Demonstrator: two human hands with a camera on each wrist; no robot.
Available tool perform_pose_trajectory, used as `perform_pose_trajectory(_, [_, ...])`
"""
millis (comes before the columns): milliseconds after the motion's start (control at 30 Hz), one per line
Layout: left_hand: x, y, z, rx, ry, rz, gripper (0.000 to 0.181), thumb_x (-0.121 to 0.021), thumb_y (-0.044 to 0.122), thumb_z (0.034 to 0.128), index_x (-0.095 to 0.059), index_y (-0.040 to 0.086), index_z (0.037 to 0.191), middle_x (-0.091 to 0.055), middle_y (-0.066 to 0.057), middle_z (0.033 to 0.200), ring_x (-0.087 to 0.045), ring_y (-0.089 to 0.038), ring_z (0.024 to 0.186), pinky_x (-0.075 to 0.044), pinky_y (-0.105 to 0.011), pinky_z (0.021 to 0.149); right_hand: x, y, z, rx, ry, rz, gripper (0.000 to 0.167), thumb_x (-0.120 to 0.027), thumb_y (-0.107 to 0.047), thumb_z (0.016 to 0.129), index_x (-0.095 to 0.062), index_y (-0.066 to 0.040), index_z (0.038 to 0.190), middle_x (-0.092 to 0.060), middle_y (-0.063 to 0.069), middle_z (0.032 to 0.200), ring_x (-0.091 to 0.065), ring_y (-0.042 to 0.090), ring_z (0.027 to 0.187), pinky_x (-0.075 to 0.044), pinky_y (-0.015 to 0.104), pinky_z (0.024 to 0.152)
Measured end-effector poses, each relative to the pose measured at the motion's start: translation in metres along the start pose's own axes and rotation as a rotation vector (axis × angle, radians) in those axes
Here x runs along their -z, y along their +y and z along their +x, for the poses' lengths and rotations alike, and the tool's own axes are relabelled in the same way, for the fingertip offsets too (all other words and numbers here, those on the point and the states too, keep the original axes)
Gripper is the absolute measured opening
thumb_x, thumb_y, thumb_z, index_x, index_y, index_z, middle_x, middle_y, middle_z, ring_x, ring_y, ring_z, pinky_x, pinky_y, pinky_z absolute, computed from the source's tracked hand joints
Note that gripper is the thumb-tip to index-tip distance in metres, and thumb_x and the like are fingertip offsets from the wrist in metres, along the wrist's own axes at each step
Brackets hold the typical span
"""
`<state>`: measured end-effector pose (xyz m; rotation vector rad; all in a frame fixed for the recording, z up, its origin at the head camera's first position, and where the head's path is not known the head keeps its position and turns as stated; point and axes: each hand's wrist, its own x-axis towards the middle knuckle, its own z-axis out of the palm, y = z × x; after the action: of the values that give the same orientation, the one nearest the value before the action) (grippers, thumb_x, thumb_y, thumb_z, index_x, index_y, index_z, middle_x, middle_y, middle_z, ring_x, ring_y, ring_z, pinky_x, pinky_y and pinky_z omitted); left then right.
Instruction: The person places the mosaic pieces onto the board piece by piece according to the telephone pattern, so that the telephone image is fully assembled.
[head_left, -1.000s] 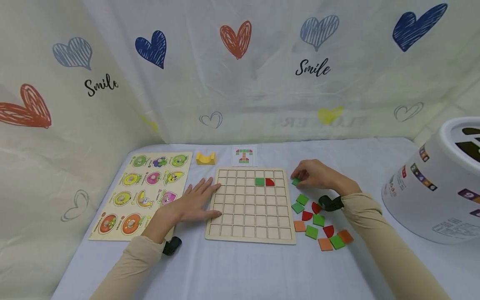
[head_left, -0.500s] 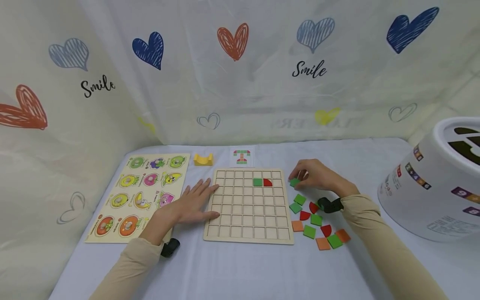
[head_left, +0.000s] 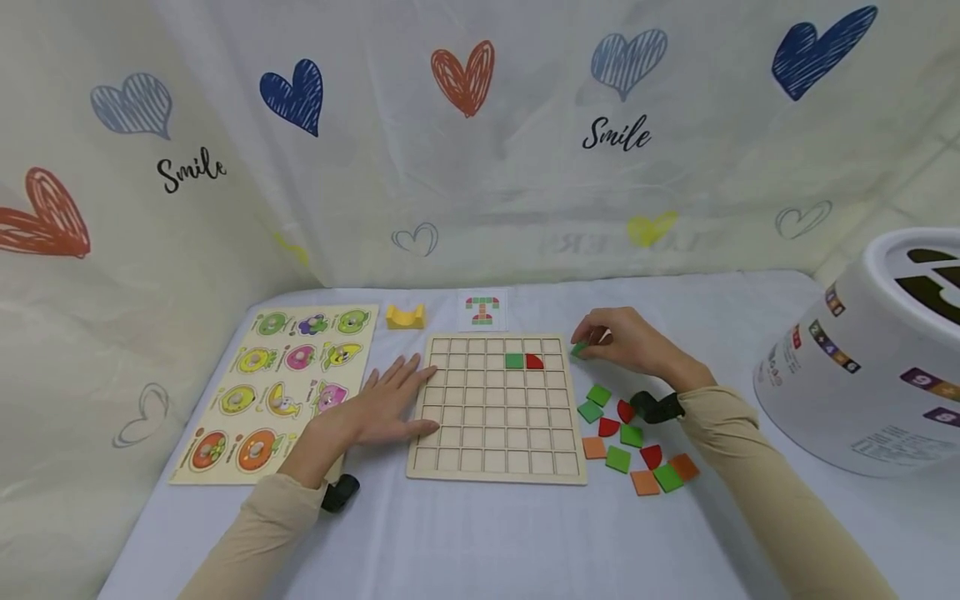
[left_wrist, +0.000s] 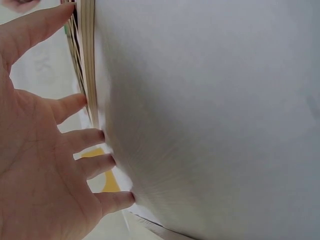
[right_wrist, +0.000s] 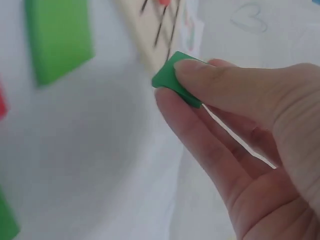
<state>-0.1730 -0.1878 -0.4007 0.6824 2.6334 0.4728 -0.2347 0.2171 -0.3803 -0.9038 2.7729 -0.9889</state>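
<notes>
The right hand (head_left: 626, 340) pinches a green square tile (head_left: 578, 349) just off the upper right edge of the wooden grid board (head_left: 495, 480). In the right wrist view, thumb and forefinger hold that tile (right_wrist: 172, 79) by its faces. A green square (head_left: 514, 361) and a red quarter-round (head_left: 534, 362) lie side by side in the board's second row. With its fingers spread, the left hand (head_left: 382, 412) rests at the board's left edge; the left wrist view shows its thumb and forefinger against the board's side (left_wrist: 88, 50).
Green, red and orange tiles (head_left: 618, 459) lie loose right of the board. Behind it are a pattern card (head_left: 482, 310) and a yellow block (head_left: 406, 317). A fruit puzzle board (head_left: 273, 392) lies at left, a white tub (head_left: 847, 383) at far right.
The right hand has lifted the green tile off the cloth and moved it slightly up and left towards the board. The left hand stays at the board's edge. The head view has shifted slightly.
</notes>
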Motion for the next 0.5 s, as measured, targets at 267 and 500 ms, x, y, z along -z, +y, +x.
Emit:
perform_pose_trajectory(267, [-0.002, -0.001, 0.001, 0.004, -0.009, -0.003, 0.091, -0.058, 0.058, 0.1, -0.022, 0.009, 0.167, -0.006, -0.023, 0.173, -0.001, -0.043, 0.16, -0.002, -0.066, 0.125, -0.007, -0.024, 0.017, 0.103, 0.0, 0.022, 0.014, -0.081, 0.004, 0.088, -0.081, -0.002, 0.1, -0.071, 0.003, 0.093, -0.068, 0.021, 0.087, -0.061, 0.036, 0.078])
perform_pose_trajectory(500, [0.0, 0.001, 0.001, 0.001, -0.003, -0.003, 0.091, -0.059, 0.057, 0.0999, -0.022, 0.009, 0.167, -0.007, -0.023, 0.174, -0.001, -0.043, 0.16, -0.002, -0.066, 0.125, -0.019, -0.038, 0.033, 0.165, -0.032, 0.078, 0.017, -0.078, 0.004, 0.089, -0.081, 0.001, 0.106, -0.07, 0.003, 0.094, -0.066, 0.019, 0.084, -0.06, 0.033, 0.076])
